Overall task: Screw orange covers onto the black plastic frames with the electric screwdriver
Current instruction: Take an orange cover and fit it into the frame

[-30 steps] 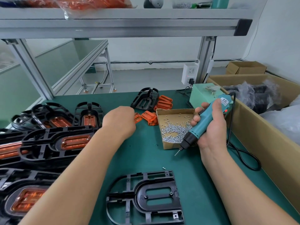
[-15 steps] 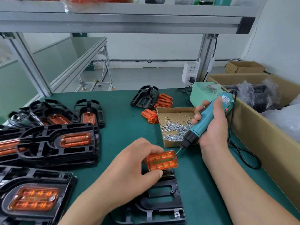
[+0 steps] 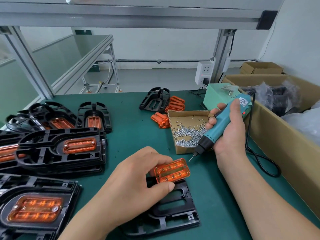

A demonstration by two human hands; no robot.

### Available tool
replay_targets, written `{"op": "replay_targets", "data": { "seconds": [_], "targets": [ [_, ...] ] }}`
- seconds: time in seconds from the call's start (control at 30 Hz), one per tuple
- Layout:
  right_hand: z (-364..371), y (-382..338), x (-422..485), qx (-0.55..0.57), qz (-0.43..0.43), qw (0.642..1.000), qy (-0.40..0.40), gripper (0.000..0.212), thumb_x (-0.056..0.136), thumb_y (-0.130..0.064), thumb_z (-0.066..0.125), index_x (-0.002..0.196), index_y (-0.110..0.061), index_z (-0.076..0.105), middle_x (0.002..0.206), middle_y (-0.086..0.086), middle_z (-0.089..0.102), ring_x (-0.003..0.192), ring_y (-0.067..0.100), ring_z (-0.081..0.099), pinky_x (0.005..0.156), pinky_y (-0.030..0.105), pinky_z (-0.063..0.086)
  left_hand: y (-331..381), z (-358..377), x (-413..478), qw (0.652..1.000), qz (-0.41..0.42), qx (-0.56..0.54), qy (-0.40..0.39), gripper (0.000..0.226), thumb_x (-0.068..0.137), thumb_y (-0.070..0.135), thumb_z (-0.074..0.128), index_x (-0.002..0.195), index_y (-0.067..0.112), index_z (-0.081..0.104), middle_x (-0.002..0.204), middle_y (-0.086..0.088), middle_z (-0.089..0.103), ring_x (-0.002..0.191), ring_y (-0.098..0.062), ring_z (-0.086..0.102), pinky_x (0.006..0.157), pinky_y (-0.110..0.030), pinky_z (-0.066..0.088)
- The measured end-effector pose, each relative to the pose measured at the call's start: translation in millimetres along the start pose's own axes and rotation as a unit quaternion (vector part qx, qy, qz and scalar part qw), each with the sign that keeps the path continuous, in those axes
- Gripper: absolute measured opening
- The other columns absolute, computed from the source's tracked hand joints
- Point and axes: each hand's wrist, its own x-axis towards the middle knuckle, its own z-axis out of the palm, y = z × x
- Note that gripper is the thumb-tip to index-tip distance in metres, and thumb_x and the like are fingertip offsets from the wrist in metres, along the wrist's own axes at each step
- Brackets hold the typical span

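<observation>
My left hand (image 3: 138, 181) pinches an orange cover (image 3: 172, 171) between thumb and fingers, held just above the far end of a bare black frame (image 3: 174, 210) lying on the green mat. The hand hides much of that frame. My right hand (image 3: 228, 129) grips the teal electric screwdriver (image 3: 223, 122), its bit pointing down-left and hovering over the mat near the cover's right corner. A cardboard tray of small screws (image 3: 187, 130) sits just left of the screwdriver.
Loose orange covers (image 3: 160, 120) and a black frame (image 3: 155, 99) lie behind the tray. Stacks of frames fitted with covers (image 3: 57, 149) fill the left side. A large cardboard box (image 3: 284, 135) lines the right edge; the tool's black cable (image 3: 263, 163) loops beside it.
My left hand went from the loose covers at the back to the near frame, bringing an orange cover with it. The screwdriver hand has barely shifted.
</observation>
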Motion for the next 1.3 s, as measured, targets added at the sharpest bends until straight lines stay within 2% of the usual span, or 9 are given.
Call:
{"op": "replay_targets", "data": {
  "seconds": [0.13,0.37,0.57,0.7,0.9,1.03,1.13,1.23,1.3],
  "targets": [
    [0.2,0.2,-0.1,0.003,0.0,1.0,-0.004,0.041,0.101,-0.056,0.063,0.104,-0.015,0.063,0.083,0.004,0.066,0.056,0.014,0.055,0.051,0.026,0.049,1.7,-2.3,-0.5,0.999,0.009,0.03,-0.012,0.041,0.081,0.057,0.071,0.12,0.05,0.062,0.111,0.02,0.06,0.106,-0.007,0.061,0.085,-0.026,0.05],
    [0.1,0.3,0.9,0.007,0.004,1.0,-0.002,0.042,0.101,-0.055,0.063,0.108,-0.014,0.062,0.083,0.005,0.066,0.056,0.014,0.056,0.052,0.026,0.049,0.4,-2.0,-3.8,0.985,0.046,0.127,-0.111,0.045,0.082,0.066,0.062,0.122,0.047,0.065,0.114,0.031,0.04,0.121,0.002,0.04,0.1,-0.016,0.036],
    [0.0,0.2,0.7,0.011,0.007,1.0,0.0,0.04,0.102,-0.055,0.062,0.104,-0.015,0.063,0.082,0.004,0.066,0.055,0.015,0.055,0.051,0.025,0.049,3.2,-4.2,-4.8,0.983,0.05,0.14,-0.112,0.047,0.08,0.069,0.06,0.121,0.048,0.065,0.12,0.032,0.035,0.122,0.004,0.039,0.092,-0.011,0.038],
    [-0.1,0.4,0.7,0.011,0.002,1.0,-0.002,0.04,0.102,-0.054,0.062,0.106,-0.014,0.063,0.083,0.006,0.066,0.056,0.015,0.056,0.051,0.026,0.049,4.7,-4.1,-5.6,0.98,0.055,0.146,-0.121,0.047,0.078,0.072,0.059,0.117,0.046,0.068,0.12,0.031,0.035,0.123,0.004,0.039,0.091,-0.013,0.041],
    [-1.9,0.4,1.3,0.011,0.004,1.0,-0.01,0.041,0.101,-0.055,0.063,0.107,-0.014,0.062,0.085,0.006,0.066,0.057,0.015,0.056,0.052,0.026,0.05,2.1,-4.3,-4.6,0.977,0.046,0.153,-0.144,0.051,0.079,0.077,0.055,0.124,0.052,0.059,0.119,0.032,0.037,0.122,0.007,0.036,0.092,-0.012,0.038],
    [-2.5,0.6,0.8,0.012,0.001,1.0,-0.012,0.041,0.102,-0.054,0.063,0.107,-0.014,0.063,0.084,0.006,0.066,0.057,0.015,0.057,0.051,0.027,0.05,-0.4,-5.3,-5.2,0.978,0.038,0.143,-0.149,0.062,0.075,0.089,0.052,0.126,0.054,0.058,0.122,0.035,0.036,0.123,0.01,0.035,0.09,-0.011,0.037],
    [-2.2,0.8,1.2,0.014,0.002,1.0,-0.016,0.04,0.102,-0.054,0.062,0.106,-0.014,0.062,0.084,0.006,0.066,0.056,0.015,0.057,0.051,0.027,0.05,-0.9,-4.9,-4.0,0.98,0.03,0.141,-0.136,0.052,0.084,0.087,0.043,0.117,0.051,0.059,0.119,0.033,0.04,0.119,0.008,0.04,0.09,-0.014,0.04],
    [-2.7,1.1,1.5,0.01,0.001,1.0,-0.014,0.041,0.102,-0.054,0.063,0.107,-0.014,0.062,0.084,0.005,0.067,0.057,0.015,0.057,0.052,0.027,0.05,-1.5,-2.9,-2.1,0.982,0.01,0.143,-0.121,0.038,0.089,0.079,0.039,0.114,0.051,0.047,0.116,0.032,0.045,0.113,0.009,0.044,0.088,-0.015,0.041],
    [-3.0,1.1,1.5,0.01,0.0,1.0,-0.013,0.041,0.102,-0.055,0.063,0.107,-0.014,0.062,0.083,0.005,0.067,0.057,0.015,0.057,0.052,0.026,0.05,-3.0,0.0,-2.1,0.981,-0.007,0.156,-0.118,0.047,0.088,0.079,0.036,0.128,0.054,0.037,0.121,0.035,0.045,0.118,0.013,0.041,0.093,-0.014,0.038]
  ]
}}
